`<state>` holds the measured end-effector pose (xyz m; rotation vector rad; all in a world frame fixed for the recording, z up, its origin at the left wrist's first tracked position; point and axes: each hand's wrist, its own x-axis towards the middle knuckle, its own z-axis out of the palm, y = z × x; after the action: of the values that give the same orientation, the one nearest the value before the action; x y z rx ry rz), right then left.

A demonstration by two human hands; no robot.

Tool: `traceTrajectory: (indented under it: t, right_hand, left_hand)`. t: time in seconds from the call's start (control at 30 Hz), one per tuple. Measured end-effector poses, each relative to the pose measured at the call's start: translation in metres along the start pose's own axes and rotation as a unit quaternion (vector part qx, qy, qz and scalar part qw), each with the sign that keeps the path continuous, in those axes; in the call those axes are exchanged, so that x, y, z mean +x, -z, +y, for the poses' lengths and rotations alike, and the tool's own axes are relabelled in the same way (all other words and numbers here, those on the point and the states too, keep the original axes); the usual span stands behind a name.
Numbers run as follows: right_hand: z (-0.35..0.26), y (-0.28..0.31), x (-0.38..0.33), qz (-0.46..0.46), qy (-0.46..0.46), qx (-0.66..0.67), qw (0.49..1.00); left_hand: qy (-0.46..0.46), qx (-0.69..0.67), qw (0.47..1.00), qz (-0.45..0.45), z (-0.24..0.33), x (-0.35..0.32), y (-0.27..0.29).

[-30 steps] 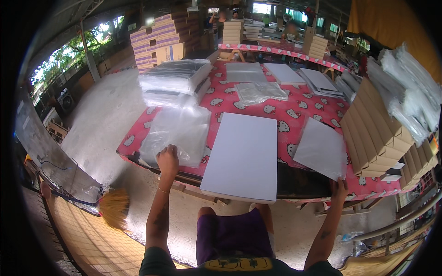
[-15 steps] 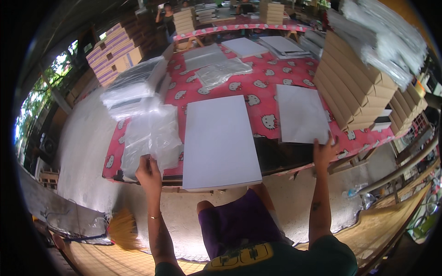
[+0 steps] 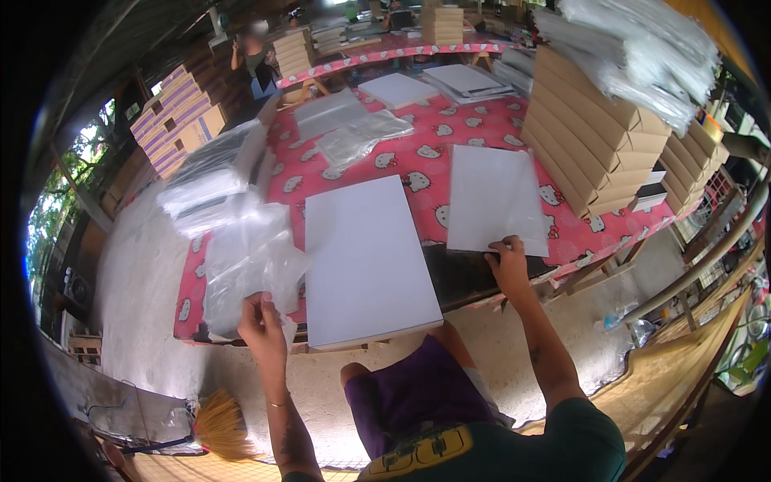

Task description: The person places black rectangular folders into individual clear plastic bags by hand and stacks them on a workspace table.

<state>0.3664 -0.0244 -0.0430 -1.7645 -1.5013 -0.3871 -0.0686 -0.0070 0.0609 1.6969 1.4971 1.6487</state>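
Observation:
On the left, my left hand (image 3: 263, 323) pinches the near edge of a loose clear plastic sleeve (image 3: 245, 269). A thick stack of white sheets (image 3: 365, 257) lies between my hands, its near end at the table edge. To its right is a white sheet in a clear sleeve (image 3: 494, 197), lying flat. My right hand (image 3: 511, 269) is at the near edge of this sleeved sheet, thumb and fingers bent together on the plastic. The exact contact under those fingertips is hard to make out.
A pile of wrapped packs (image 3: 217, 165) stands at the left. Tall brown cartons (image 3: 590, 136) with plastic bundles (image 3: 634, 48) on top rise at the right. Clear sleeves (image 3: 361, 136) and white stacks (image 3: 397, 90) lie farther back. A person (image 3: 255, 60) stands beyond the table.
My right hand has moved from the sleeved sheet's near right corner leftward along its near edge, and its fingers have drawn together. My left hand keeps its pinch. The whole view has shifted slightly.

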Motion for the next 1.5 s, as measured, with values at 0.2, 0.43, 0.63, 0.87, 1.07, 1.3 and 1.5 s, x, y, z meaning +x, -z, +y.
traceTrajectory:
  t: [0.2, 0.43, 0.63, 0.87, 1.07, 1.3, 1.5]
  right_hand:
    - [-0.144, 0.061, 0.02, -0.292, -0.1, 0.598, 0.74]
    - [-0.193, 0.022, 0.034, -0.254, -0.189, 0.713, 0.625]
    - [-0.185, 0.009, 0.019, -0.213, -0.197, 0.818, 0.496]
    - [-0.186, 0.006, 0.007, -0.176, -0.251, 0.871, 0.384]
    - [-0.184, 0.009, -0.006, -0.243, -0.289, 0.791, 0.48]
    - [-0.201, 0.015, -0.013, -0.224, -0.241, 0.683, 0.653]
    - [-0.185, 0.033, -0.008, -0.142, -0.243, 0.854, 0.438]
  left_hand:
    - [-0.054, -0.13, 0.987, -0.076, 0.056, -0.006, -0.068]
    - [-0.097, -0.046, 0.982, -0.156, 0.069, -0.005, -0.087]
    - [-0.109, -0.003, 0.992, -0.061, 0.057, -0.002, -0.089]
    - [-0.105, 0.03, 0.993, -0.039, 0.055, -0.01, -0.1]
    - [-0.302, 0.027, 0.946, -0.119, 0.05, -0.036, -0.097]
    - [-0.104, -0.096, 0.98, -0.141, 0.029, -0.042, -0.095]
    - [0.034, 0.025, 0.997, 0.067, 0.014, -0.005, -0.056]
